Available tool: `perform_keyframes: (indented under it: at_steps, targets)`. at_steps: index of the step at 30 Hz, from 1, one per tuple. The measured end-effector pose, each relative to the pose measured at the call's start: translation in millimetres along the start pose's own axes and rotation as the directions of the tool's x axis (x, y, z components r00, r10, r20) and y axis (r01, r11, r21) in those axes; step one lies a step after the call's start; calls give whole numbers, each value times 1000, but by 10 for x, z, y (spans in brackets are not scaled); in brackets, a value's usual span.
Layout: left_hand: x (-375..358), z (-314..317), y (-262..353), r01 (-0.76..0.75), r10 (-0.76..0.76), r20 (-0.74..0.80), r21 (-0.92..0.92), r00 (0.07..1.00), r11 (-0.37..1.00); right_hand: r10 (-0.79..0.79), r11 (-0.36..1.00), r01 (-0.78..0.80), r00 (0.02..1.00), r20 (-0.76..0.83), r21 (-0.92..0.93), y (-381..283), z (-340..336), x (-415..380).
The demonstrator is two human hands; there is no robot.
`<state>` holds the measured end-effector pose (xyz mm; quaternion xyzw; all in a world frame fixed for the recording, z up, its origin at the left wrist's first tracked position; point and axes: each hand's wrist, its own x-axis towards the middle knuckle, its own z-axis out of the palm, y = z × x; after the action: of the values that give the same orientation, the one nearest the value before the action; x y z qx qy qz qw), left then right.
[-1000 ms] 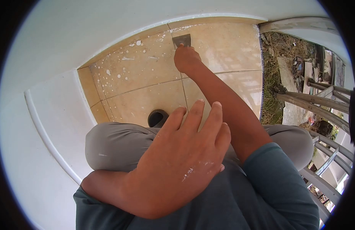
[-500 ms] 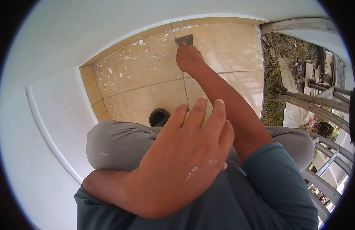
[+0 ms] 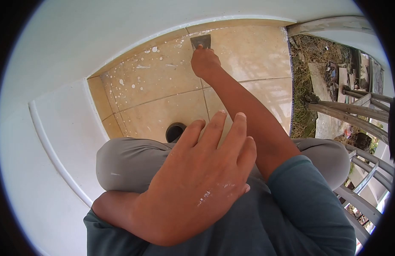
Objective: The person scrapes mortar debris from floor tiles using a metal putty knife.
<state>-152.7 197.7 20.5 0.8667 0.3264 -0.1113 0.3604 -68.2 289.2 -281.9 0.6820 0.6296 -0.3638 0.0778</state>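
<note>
My right hand (image 3: pixel 205 62) is closed round a scraper (image 3: pixel 201 41) with a wide, dark blade. It reaches out over the tiled floor (image 3: pixel 242 53), and the blade lies at the tiles near the back wall's skirting. White paint spots (image 3: pixel 154 50) dot the tiles to the left of the blade. Close to the camera, my left hand (image 3: pixel 201 179) hangs over my lap with its back up and fingers spread, holding nothing. White flecks mark its skin. The scraper's handle is hidden by my right hand.
A pale wall (image 3: pixel 120 30) with tile skirting (image 3: pixel 142 45) bounds the floor at the back and left. Dark footwear (image 3: pixel 175 131) shows by my knee. Past the floor's right edge are dry grass (image 3: pixel 302 81) and a ladder-like frame (image 3: pixel 355 113).
My right hand and the scraper have shifted slightly left and toward the back wall. My left hand has moved slightly left, with its fingers still spread.
</note>
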Motion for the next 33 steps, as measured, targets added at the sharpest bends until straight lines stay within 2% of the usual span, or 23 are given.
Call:
perform_keyframes:
  at_steps: [2,5,8,11,17,20,23,26,28,30,32,33]
  targets:
    - [15,10,12,-2,2,14,8,1000,1000,-27,1000,26,998,49,16,-55,-114,104]
    - [22,-22,-9,17,-17,11,7,1000,1000,-93,984,106,991,91,-144,-50,-142,30]
    - [36,-34,-6,22,-21,7,-14,1000,1000,33,998,-28,995,-92,57,-9,121,158]
    - [62,-15,-6,39,-39,-3,6,999,999,-125,983,125,992,8,-134,-30,-132,201]
    - [60,-24,19,34,-34,4,-2,999,999,-60,990,78,987,147,-116,-123,-251,164]
    - [71,-5,26,38,-38,-1,10,999,999,-114,980,156,949,292,-125,-190,-448,231]
    - [81,-27,3,40,-39,-31,37,999,999,-52,984,64,996,75,-166,-138,-162,209]
    - [30,-79,4,63,-61,-44,34,997,997,-48,995,40,995,-93,-88,-65,43,210]
    - [-34,-231,-36,126,-125,-68,15,990,992,3,997,-1,1000,24,-79,-107,48,302]
    - [-184,-505,-169,190,-188,-219,-13,957,982,40,998,-34,995,91,-60,-182,-12,396]
    - [-381,-582,-237,187,-313,-560,-271,767,944,82,997,-79,988,128,-26,-162,-18,354]
    - [-638,-596,-431,-132,-161,-700,-345,696,929,65,997,-62,994,86,-34,-113,1,280]
